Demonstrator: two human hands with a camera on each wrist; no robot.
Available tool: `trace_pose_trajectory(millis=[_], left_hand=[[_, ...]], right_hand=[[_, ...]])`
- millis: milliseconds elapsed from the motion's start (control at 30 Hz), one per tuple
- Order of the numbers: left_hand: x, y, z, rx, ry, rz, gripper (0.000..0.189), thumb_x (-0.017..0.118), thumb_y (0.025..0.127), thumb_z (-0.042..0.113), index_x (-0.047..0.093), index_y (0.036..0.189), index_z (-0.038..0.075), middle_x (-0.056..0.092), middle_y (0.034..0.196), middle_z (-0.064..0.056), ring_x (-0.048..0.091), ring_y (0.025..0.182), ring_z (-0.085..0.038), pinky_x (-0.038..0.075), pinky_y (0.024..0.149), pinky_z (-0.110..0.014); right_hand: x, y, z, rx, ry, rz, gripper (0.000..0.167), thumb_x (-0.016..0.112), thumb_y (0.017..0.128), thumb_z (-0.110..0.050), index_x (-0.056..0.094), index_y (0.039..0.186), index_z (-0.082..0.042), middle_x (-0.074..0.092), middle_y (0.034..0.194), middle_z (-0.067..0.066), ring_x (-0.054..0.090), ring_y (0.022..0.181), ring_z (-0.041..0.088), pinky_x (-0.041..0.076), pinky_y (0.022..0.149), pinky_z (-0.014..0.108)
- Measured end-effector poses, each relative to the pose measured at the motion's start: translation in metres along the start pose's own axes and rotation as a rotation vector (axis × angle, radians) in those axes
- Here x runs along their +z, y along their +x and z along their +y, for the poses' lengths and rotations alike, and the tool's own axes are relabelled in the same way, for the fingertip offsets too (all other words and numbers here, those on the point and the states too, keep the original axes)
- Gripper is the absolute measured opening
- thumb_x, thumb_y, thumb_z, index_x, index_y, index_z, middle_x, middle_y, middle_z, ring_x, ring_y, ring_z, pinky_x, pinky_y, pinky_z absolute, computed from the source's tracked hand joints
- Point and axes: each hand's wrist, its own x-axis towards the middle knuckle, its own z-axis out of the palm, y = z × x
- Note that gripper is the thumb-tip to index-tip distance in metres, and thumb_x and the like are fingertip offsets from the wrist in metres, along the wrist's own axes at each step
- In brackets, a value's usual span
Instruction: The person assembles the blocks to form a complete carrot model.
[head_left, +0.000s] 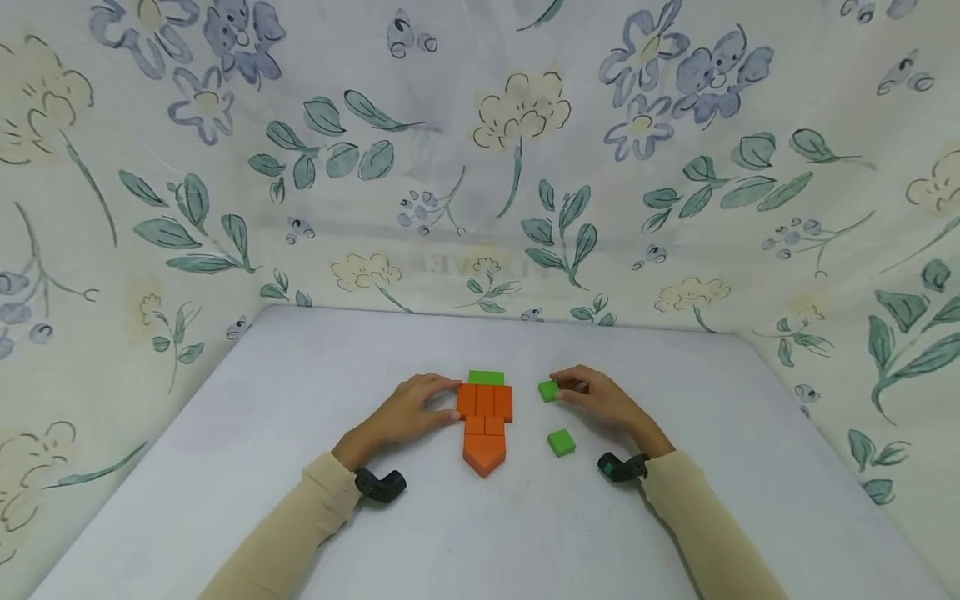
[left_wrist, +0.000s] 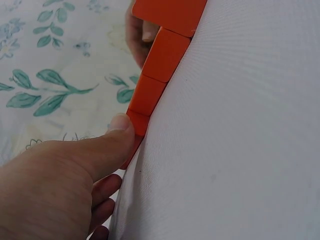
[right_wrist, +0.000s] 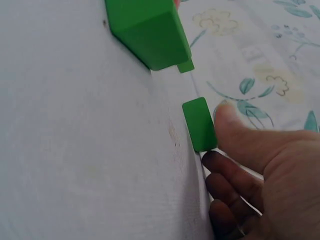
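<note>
An arrow-like figure of several flat orange blocks (head_left: 484,454) lies on the white table, with a green block (head_left: 487,377) along its far edge. At the figure's left side my left hand (head_left: 412,408) pinches the outer orange block (head_left: 467,402), thumb near its lower corner and index finger at the upper one. In the left wrist view the thumb (left_wrist: 112,142) lies against that block's end. To the right, my right hand (head_left: 596,396) pinches a small green block (head_left: 549,391) between thumb and fingers, close over the tabletop. The right wrist view shows this green block (right_wrist: 200,124) at the thumb tip.
Another green block (head_left: 561,442) lies on the table (head_left: 420,542), nearer than the right hand and apart from the figure. A floral cloth (head_left: 450,167) hangs behind the table and along both sides. Each wrist wears a dark camera (head_left: 381,486).
</note>
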Motion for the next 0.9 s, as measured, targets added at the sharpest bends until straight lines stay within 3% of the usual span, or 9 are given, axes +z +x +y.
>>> trace_pose_trajectory(millis=[667,900], left_hand=[[0.0,0.0,0.003,-0.003,-0.003,-0.011,0.058,0.071,0.091,0.044,0.055,0.144,0.024,0.055,0.145,-0.003,0.044,0.14,-0.028,0.033,0.115,-0.057],[-0.001,0.0,0.004,-0.002,0.001,-0.007,0.058,0.071,0.091,0.044,0.055,0.143,0.025,0.055,0.145,-0.002,0.044,0.14,-0.028,0.033,0.115,-0.057]], right_hand=[[0.003,0.001,-0.003,0.019,-0.031,0.087,0.031,0.07,0.095,-0.025,0.065,0.119,-0.007,0.069,0.111,0.008,0.063,0.102,0.021,0.053,0.089,0.039],[-0.004,0.008,-0.013,0.033,-0.049,0.112,0.028,0.07,0.094,-0.023,0.065,0.116,-0.006,0.068,0.112,0.011,0.063,0.1,0.024,0.051,0.076,0.031]])
